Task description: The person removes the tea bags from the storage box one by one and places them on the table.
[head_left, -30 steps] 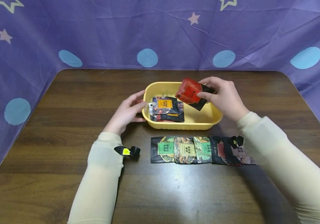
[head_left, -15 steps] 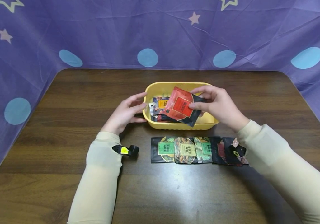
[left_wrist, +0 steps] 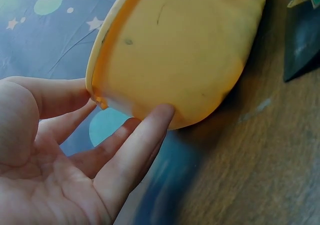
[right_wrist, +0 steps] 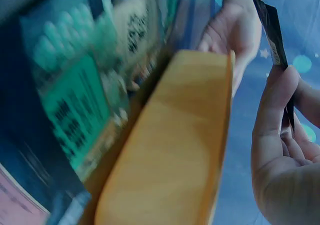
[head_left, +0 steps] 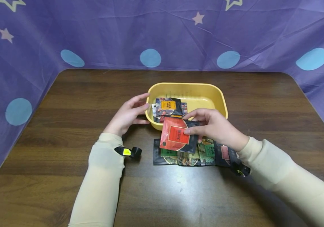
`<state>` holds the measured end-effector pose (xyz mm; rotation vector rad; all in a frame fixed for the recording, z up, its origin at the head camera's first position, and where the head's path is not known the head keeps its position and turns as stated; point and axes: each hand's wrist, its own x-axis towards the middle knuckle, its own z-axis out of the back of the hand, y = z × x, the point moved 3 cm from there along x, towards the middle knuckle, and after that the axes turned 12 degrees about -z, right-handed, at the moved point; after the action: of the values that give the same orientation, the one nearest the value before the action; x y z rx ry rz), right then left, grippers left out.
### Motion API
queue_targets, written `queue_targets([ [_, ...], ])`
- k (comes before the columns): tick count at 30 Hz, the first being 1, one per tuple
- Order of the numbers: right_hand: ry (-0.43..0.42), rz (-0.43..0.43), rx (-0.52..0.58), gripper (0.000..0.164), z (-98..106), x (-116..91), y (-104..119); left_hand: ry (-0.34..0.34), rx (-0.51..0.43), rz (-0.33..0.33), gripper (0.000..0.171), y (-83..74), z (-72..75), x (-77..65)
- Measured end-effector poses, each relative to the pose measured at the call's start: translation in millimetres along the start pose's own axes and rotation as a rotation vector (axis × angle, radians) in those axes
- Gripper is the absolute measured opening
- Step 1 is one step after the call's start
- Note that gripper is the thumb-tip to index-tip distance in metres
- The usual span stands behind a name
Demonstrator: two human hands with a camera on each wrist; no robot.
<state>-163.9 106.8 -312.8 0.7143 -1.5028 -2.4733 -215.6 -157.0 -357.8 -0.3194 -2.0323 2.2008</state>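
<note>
My right hand (head_left: 217, 129) pinches a red and black tea sachet (head_left: 174, 135) between thumb and fingers. The sachet is held in front of the yellow plastic basket (head_left: 221, 101), overlapping its near rim and the row of sachets on the table. In the right wrist view the same sachet (right_wrist: 272, 32) shows edge-on. My left hand (head_left: 126, 115) rests on the basket's left end, fingers extended against the outer wall. In the left wrist view the thumb tip meets the rim and a fingertip (left_wrist: 164, 114) presses lower on the wall. Several sachets (head_left: 168, 106) lie inside the basket's left half.
Below the basket, a row of overlapping sachets (head_left: 207, 151) with green, cream and dark red labels lies on the brown wooden table (head_left: 162, 195); the right hand and held sachet partly cover it. A purple curtain (head_left: 111, 34) with stars and blue dots encloses the table's back and sides.
My right hand has brought the red sachet from above the basket toward me and left, over the near rim to above the table row. The left hand stays at the basket's end.
</note>
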Motion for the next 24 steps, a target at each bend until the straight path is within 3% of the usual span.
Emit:
queue_targets([
  [15,0.208,-0.101,-0.066,0.031,-40.7,-2.7,-19.2,-0.002,-0.022,0.005,0.052,-1.0,-0.7,-2.1],
  [24,0.261,-0.116,-0.085,0.031,-56.8,-7.0,-28.8,-0.004,-0.014,0.014,0.052,-2.3,-1.8,-2.4],
])
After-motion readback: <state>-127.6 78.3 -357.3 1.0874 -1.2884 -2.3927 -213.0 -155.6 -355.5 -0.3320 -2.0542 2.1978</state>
